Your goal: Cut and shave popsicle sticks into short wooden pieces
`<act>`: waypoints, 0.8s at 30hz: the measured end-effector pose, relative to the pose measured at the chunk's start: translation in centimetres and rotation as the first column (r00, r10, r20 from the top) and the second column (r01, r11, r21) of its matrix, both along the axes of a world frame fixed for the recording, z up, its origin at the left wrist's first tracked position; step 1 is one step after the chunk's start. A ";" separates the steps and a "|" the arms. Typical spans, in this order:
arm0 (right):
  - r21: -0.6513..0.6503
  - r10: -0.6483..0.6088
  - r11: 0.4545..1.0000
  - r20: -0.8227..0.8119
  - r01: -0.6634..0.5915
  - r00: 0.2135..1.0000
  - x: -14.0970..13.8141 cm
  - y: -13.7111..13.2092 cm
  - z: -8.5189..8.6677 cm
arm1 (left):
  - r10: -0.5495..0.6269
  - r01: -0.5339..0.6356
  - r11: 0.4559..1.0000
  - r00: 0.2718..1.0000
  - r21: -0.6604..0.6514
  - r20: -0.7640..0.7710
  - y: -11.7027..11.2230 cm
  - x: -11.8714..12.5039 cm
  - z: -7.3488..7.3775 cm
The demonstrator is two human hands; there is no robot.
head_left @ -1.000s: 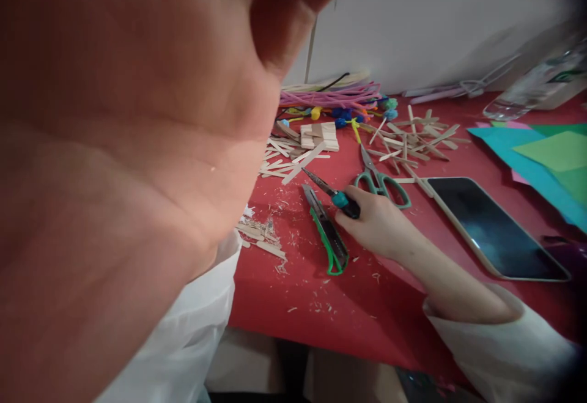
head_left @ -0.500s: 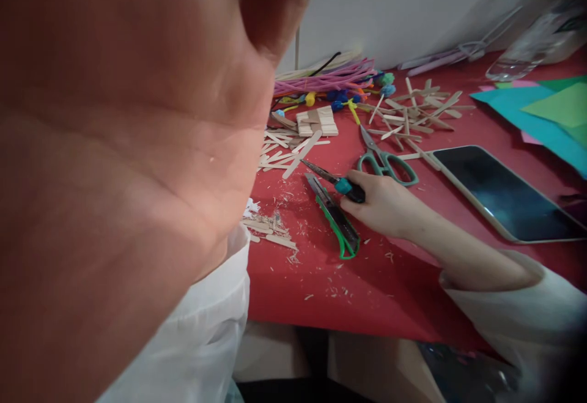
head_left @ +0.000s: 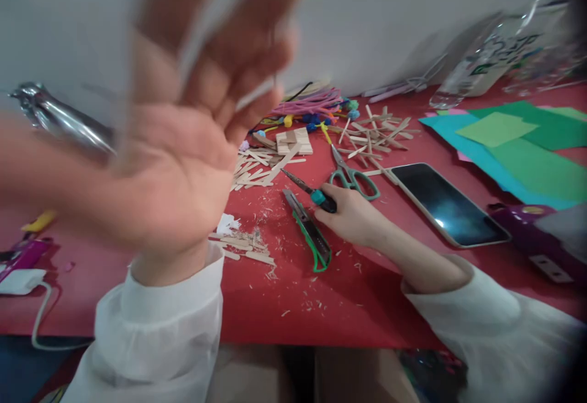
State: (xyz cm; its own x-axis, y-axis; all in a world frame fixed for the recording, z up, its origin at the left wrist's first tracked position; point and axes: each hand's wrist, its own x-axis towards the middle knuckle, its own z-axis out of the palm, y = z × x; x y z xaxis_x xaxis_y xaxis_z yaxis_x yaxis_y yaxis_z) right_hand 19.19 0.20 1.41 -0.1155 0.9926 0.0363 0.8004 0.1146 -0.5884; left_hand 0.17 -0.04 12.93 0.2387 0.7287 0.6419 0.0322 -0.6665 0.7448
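My left hand (head_left: 178, 170) is raised close to the camera, palm towards me, its fingers stretched apart and blurred. Nothing lies in that palm. On the red tabletop, my right hand (head_left: 351, 210) grips a utility knife (head_left: 324, 200) with a black and teal handle, its blade pointing up and to the left. Just below the blade lies a green box cutter (head_left: 308, 232). Grey-green scissors (head_left: 351, 177) rest behind the right hand. Wooden craft sticks (head_left: 257, 167) are scattered past the knife tip, and cut stick pieces (head_left: 243, 244) with shavings lie nearer.
More craft sticks (head_left: 380, 137) are piled at the back beside pink pipe cleaners (head_left: 307, 104). A phone (head_left: 449, 204) lies on the right, near coloured paper sheets (head_left: 541, 167) and a clear bottle (head_left: 481, 63). At left are a shiny metallic object (head_left: 73, 122) and a white cable (head_left: 43, 311).
My left hand has drawn back from the camera, uncovering the table's left side. The view has shifted; the right hand still grips the utility knife.
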 end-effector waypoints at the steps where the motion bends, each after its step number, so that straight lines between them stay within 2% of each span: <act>1: -0.003 0.001 1.000 -0.042 -0.001 0.999 0.1 0.0 -0.1 | -0.042 0.043 0.998 0.999 -0.039 0.018 1.1 0.3 -0.8; 2: -0.013 0.003 1.000 -0.079 -0.004 0.997 0.1 0.0 -0.1 | -0.001 -0.003 0.997 0.999 -0.073 -0.053 2.2 0.4 -2.0; 4: -0.046 0.007 0.999 -0.135 -0.013 0.991 0.1 0.0 -0.1 | 0.147 -0.188 0.970 0.960 -0.156 -0.239 4.1 0.3 -4.9; 5: -0.064 0.008 0.998 -0.155 -0.018 0.988 0.1 0.0 -0.1 | 0.158 -0.219 0.957 0.943 -0.188 -0.293 4.8 0.2 -6.3; 7: -0.094 0.012 0.995 -0.182 -0.029 0.983 -0.2 -0.2 0.2 | 0.092 -0.188 0.945 0.938 -0.266 -0.335 5.5 -0.1 -8.6; 9: -0.118 0.016 0.992 -0.188 -0.039 0.982 -0.5 -0.4 0.6 | 0.054 -0.166 0.936 0.939 -0.311 -0.339 5.4 -0.4 -9.8; 14: -0.132 0.018 0.990 -0.167 -0.040 0.986 -1.0 -1.0 1.0 | 0.011 -0.138 0.944 0.921 -0.300 -0.389 4.6 -0.5 -10.1; 20: -0.162 0.052 0.983 -0.182 -0.083 0.982 -0.9 -1.0 0.4 | 0.122 -0.222 0.952 0.907 -0.213 -0.403 4.0 -0.1 -10.4; 24: -0.240 0.069 0.961 -0.285 -0.141 0.956 -0.7 -1.2 0.9 | 0.115 -0.223 0.946 0.911 -0.238 -0.396 3.8 0.0 -10.3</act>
State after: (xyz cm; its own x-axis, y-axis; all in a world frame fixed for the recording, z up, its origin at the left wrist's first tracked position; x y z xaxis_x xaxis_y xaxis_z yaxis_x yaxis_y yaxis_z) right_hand 18.53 -0.97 2.26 -0.2412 0.9552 -0.1714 0.5981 0.0072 -0.8014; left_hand 0.18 3.76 2.59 0.2780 0.9120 0.3018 0.4360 -0.3997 0.8063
